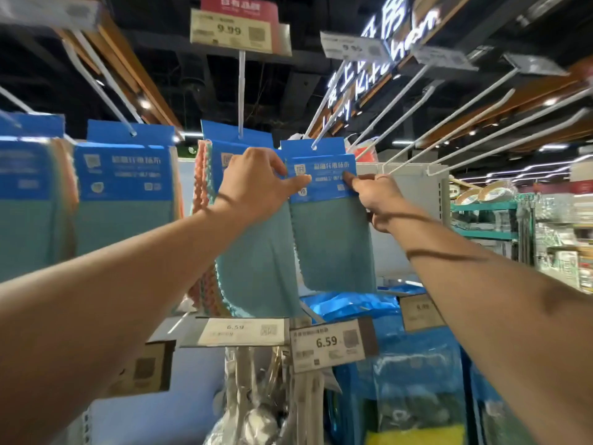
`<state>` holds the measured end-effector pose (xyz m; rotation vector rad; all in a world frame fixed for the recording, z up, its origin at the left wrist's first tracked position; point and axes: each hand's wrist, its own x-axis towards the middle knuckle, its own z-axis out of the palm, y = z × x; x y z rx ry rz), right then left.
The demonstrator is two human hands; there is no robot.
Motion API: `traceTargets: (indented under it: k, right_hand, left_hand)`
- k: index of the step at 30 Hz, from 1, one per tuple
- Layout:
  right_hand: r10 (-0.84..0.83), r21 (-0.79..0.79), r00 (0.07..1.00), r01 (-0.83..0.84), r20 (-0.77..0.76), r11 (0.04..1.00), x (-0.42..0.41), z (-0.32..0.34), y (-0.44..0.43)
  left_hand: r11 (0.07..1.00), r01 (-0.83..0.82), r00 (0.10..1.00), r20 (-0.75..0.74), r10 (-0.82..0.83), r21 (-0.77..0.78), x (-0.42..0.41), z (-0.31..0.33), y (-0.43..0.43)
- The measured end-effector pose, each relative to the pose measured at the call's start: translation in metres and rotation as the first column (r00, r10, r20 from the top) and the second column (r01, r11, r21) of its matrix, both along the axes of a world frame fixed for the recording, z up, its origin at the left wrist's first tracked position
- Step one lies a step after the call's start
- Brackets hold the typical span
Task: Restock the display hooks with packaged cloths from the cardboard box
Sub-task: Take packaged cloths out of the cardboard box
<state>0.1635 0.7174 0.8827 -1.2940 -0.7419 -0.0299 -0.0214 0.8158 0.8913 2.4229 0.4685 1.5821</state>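
A packaged cloth, teal with a blue card header, hangs by its header hole on a white display hook at centre. My left hand pinches the header's left edge, thumb on the front. My right hand pinches its right edge. Just left hangs a thicker stack of the same packs on the hook under the 9.99 tag. More packs hang further left. The cardboard box is not in view.
Several bare white hooks fan out to the upper right with tag holders at their tips. Price tags reading 6.59 stick out below, over hanging utensils and blue packaged goods. Shelving stands at far right.
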Motion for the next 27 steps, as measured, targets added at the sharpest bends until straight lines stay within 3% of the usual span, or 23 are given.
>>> traceTargets:
  k: [3, 8, 13, 17, 23, 27]
  right_hand:
    - [-0.015, -0.083, 0.997, 0.021, 0.07, 0.996, -0.009, -0.006, -0.016]
    - [-0.192, -0.22, 0.91, 0.286, 0.368, 0.933, -0.046, -0.021, -0.075]
    - [-0.175, -0.286, 0.68, 0.508, 0.712, 0.812, -0.094, -0.047, -0.151]
    - [-0.101, -0.384, 0.683, 0.519, 0.723, 0.764, -0.121, -0.065, -0.2]
    - [-0.027, -0.44, 0.59, 0.631, 0.807, 0.638, -0.156, -0.096, -0.251]
    - [-0.017, -0.506, 0.596, 0.696, 0.803, 0.51, -0.177, -0.124, -0.284]
  left_hand:
    - [0.999, 0.045, 0.999, 0.009, -0.045, -0.017, -0.01, -0.007, -0.008]
    - [0.998, 0.055, 0.998, 0.01, -0.055, 0.014, -0.036, -0.025, -0.033]
    - [0.993, 0.075, 0.985, -0.159, -0.059, 0.094, -0.062, -0.047, -0.065]
    - [0.987, 0.062, 0.977, -0.211, -0.03, 0.147, -0.079, -0.06, -0.089]
    - [0.967, 0.184, 0.919, -0.38, -0.105, 0.178, -0.104, -0.075, -0.133]
    - [0.946, 0.25, 0.864, -0.488, -0.122, 0.207, -0.113, -0.093, -0.165]
